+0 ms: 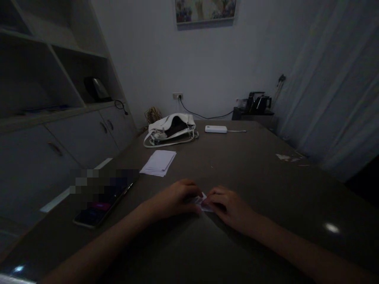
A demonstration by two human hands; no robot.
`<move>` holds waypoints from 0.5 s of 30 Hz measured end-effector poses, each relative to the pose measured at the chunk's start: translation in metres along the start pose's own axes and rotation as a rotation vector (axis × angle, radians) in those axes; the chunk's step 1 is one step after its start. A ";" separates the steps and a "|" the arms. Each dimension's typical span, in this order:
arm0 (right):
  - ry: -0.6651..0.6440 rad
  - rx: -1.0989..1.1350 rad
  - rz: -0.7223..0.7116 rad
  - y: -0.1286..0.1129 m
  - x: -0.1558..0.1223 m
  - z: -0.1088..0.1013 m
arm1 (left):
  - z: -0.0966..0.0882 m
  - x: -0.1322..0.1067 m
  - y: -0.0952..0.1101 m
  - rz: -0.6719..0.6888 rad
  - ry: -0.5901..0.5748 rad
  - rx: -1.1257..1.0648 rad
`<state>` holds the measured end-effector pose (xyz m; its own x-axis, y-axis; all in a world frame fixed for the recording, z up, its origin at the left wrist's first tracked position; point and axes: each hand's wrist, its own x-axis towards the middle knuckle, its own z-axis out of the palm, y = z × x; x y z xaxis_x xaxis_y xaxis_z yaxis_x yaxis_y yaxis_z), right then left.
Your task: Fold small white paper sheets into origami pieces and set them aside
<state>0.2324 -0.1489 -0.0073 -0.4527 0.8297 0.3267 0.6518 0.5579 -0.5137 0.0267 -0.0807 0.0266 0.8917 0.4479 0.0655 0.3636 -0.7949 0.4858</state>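
A small piece of folded white paper point(208, 208) lies low over the dark table, between my two hands. My left hand point(182, 197) curls round its left side, with the thumb and fingers closed on it. From the other side, my right hand point(226, 205) pinches the paper with thumb and fingertips. The fingers cover much of the paper, so its full shape is hidden. A stack of white paper sheets point(159, 162) rests farther back, to the left of my hands.
A smartphone point(103, 201) lies on the table point(251, 165) at left, partly pixelated. Toward the back are a white handbag point(173, 126) and a white power bank point(216, 129) with a short cable. Kettles point(259, 103) stand beyond the far right corner. Shelving lines the left wall.
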 end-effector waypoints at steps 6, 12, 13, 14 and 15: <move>0.003 0.077 0.083 -0.004 0.004 -0.011 | -0.002 0.004 0.000 0.025 -0.060 0.004; -0.128 -0.026 0.079 -0.007 0.017 -0.018 | 0.004 -0.004 -0.006 0.065 -0.005 0.042; -0.142 -0.048 0.064 -0.007 0.019 -0.018 | 0.005 -0.005 -0.007 0.069 -0.007 0.050; -0.149 -0.066 0.051 -0.008 0.020 -0.018 | 0.005 -0.005 -0.008 0.074 -0.012 0.054; -0.158 -0.080 0.041 -0.008 0.021 -0.017 | 0.006 -0.005 -0.009 0.080 -0.016 0.055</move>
<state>0.2283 -0.1353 0.0174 -0.5103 0.8420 0.1747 0.7154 0.5284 -0.4572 0.0206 -0.0780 0.0163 0.9225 0.3758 0.0882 0.3048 -0.8493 0.4309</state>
